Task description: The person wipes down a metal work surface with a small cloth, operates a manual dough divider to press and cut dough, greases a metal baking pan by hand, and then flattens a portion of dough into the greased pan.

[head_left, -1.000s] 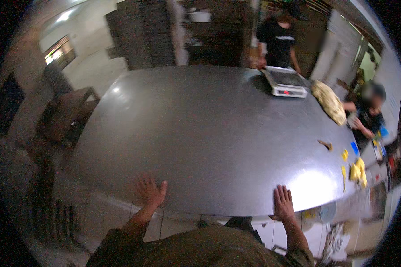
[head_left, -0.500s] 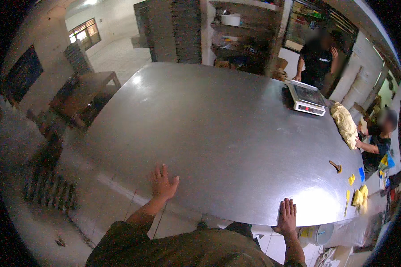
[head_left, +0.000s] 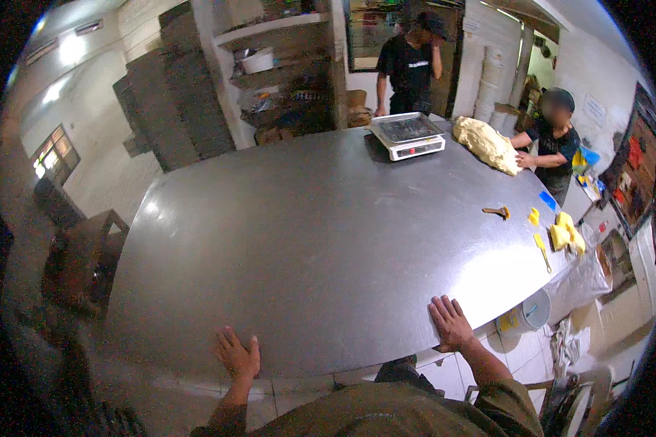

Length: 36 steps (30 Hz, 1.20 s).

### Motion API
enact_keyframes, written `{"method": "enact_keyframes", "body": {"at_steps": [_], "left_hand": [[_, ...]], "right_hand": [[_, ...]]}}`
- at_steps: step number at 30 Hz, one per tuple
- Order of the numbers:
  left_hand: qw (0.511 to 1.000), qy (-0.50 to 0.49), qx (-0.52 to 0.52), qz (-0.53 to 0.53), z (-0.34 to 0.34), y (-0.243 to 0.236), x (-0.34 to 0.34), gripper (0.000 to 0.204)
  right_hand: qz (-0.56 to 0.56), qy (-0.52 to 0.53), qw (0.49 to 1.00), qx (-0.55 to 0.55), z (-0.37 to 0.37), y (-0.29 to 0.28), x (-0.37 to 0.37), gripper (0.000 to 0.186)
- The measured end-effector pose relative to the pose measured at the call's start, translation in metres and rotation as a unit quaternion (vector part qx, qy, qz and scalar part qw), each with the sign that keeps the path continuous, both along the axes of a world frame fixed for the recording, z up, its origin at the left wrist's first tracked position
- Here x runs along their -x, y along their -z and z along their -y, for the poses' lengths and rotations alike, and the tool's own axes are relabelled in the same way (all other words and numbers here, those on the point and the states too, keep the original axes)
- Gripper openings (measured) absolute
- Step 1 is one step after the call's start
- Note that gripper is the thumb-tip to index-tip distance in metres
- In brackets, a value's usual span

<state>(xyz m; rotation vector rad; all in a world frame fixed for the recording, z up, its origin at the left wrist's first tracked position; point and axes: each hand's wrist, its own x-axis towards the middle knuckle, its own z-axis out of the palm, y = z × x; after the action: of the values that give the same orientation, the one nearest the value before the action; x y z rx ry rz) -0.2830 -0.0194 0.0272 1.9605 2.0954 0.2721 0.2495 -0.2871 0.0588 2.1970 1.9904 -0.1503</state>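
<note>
My left hand (head_left: 237,353) rests open on the near edge of the steel table (head_left: 270,233), fingers spread. My right hand (head_left: 450,320) also lies open on that edge, farther right, beside a bright glare. Neither holds anything. Nearest on the right are a yellow spatula (head_left: 541,251), yellow blocks (head_left: 566,234), a small yellow piece (head_left: 533,216), a wooden-handled tool (head_left: 496,213) and a blue item (head_left: 548,200). A large dough mass (head_left: 486,146) lies on the far right, next to a white scale (head_left: 404,138).
A person in black (head_left: 408,65) stands behind the table. A co-worker (head_left: 550,146) at the right has hands on the dough. A bucket (head_left: 525,313) stands below the right edge. A wooden table (head_left: 76,255) is at left, shelves (head_left: 277,80) behind.
The view has swung, shifting the far scene leftward since half a second ago. The far person has raised a hand to the face. My hands remain flat on the table edge.
</note>
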Motion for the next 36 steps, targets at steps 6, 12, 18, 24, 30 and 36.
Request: {"method": "enact_keyframes", "body": {"at_steps": [6, 12, 18, 24, 30, 36], "left_hand": [[0.996, 0.011, -0.04, -0.078, 0.002, 0.004, 0.009, 0.092], [0.997, 0.02, -0.031, -0.067, 0.001, 0.002, 0.007, 0.092], [0.991, 0.132, -0.022, -0.031, 0.004, 0.007, 0.017, 0.096], [0.796, 0.592, -0.033, -0.124, 0.0, -0.016, 0.007, 0.116], [0.803, 0.585, -0.003, -0.11, -0.004, -0.003, 0.007, 0.124], [0.86, 0.475, -0.016, -0.188, 0.021, -0.016, 0.014, 0.135]], "right_hand": [[-0.01, 0.002, 1.0, -0.021, -0.001, 0.008, -0.001, 0.147], [-0.017, 0.002, 1.0, -0.008, 0.0, 0.008, -0.003, 0.148], [-0.017, -0.026, 0.999, 0.008, -0.002, 0.006, -0.013, 0.146], [-0.031, -0.069, 0.997, -0.026, -0.004, 0.009, -0.023, 0.14], [-0.04, -0.062, 0.996, -0.058, 0.004, 0.018, -0.029, 0.134], [-0.074, -0.038, 0.994, -0.069, -0.006, 0.007, -0.015, 0.134]]}}
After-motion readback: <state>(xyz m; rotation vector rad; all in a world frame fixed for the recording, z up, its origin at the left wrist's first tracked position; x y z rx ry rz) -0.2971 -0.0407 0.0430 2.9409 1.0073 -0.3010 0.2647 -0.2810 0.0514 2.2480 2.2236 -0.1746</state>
